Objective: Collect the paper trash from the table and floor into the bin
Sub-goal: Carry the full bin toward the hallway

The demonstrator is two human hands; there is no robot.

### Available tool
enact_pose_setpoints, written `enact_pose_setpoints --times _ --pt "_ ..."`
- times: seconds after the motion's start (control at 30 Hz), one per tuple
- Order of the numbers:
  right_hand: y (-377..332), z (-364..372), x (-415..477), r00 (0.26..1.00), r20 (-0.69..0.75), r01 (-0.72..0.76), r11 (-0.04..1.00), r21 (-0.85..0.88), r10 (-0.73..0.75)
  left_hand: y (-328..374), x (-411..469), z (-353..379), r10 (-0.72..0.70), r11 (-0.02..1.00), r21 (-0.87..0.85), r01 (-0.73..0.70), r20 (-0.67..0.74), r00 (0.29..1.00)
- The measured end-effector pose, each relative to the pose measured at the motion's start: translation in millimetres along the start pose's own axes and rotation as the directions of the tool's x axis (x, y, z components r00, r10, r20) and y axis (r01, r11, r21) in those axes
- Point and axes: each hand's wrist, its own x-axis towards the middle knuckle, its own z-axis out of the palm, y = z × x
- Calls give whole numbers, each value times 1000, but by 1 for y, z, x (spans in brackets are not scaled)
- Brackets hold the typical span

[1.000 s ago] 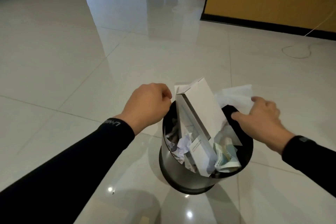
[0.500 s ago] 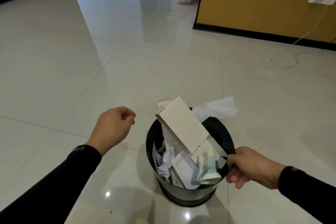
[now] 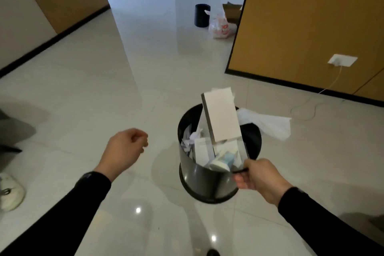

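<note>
A black metal bin [image 3: 199, 181] is over the tiled floor at centre right, tilted a little, and my right hand [image 3: 259, 178] grips its near rim. Paper trash fills it: a tall white box [image 3: 223, 118] sticks out of the top, crumpled paper [image 3: 190, 139] lies at the left inside, and a white tissue [image 3: 268, 122] hangs over the far right rim. My left hand [image 3: 124, 149] hovers to the left of the bin, apart from it, fingers curled in and holding nothing.
A second black bin [image 3: 202, 15], a plastic bag [image 3: 222, 27] and a cardboard box stand far back by a tan partition [image 3: 311, 27]. A white cable [image 3: 305, 108] runs over the floor from a wall socket. A white shoe [image 3: 9, 193] lies at the left edge.
My left hand has let go of the bin and drawn away to the left. My right hand shifted from the tissue to the bin's near rim and gripped it. The view has lifted and widened.
</note>
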Motion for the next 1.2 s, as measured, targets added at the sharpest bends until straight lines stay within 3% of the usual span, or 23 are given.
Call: enact_pose_setpoints --times 0.23,0.47,0.8,1.03,1.2 --pt "-137 28 -97 995 14 93 989 113 -95 102 -19 -139 -6 977 -214 -16 -98 995" --pt "-206 72 -113 984 6 174 975 138 -176 111 -8 -200 -13 932 -362 -31 -119 993" --pt "-302 128 26 990 43 121 972 201 -132 110 151 -217 -44 941 -337 -1 -126 991" --pt "-451 183 137 978 106 154 963 219 -180 162 318 -243 -79 945 -327 17 -177 981" --pt "-562 209 202 970 57 220 954 202 -236 203 440 -265 -39 947 -319 -22 -183 982"
